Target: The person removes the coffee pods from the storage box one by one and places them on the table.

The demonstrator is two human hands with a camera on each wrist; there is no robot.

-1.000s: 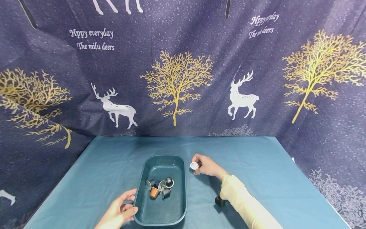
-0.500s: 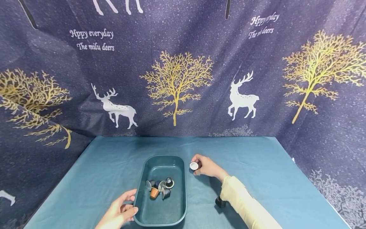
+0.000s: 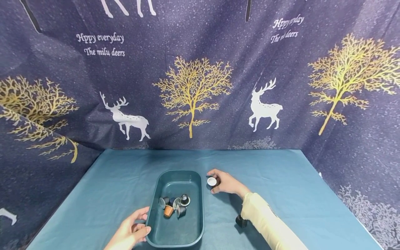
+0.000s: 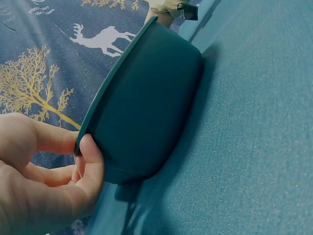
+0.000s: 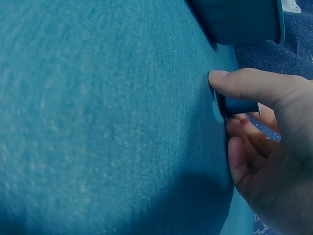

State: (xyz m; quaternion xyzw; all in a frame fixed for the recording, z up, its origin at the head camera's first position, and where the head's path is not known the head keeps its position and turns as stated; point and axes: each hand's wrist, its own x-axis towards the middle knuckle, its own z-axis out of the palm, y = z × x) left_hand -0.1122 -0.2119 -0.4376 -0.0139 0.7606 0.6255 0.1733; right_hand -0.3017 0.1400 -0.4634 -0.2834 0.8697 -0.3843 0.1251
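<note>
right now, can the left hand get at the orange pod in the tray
Likely yes: the tray is open on top and nothing covers the orange pod, though other pods lie close. The left hand pinches the rim, so that grip would probably have to let go first.

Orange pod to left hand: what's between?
Between orange pod and left hand: bare floor of the tray, then its left wall. Shows in the head view.
</note>
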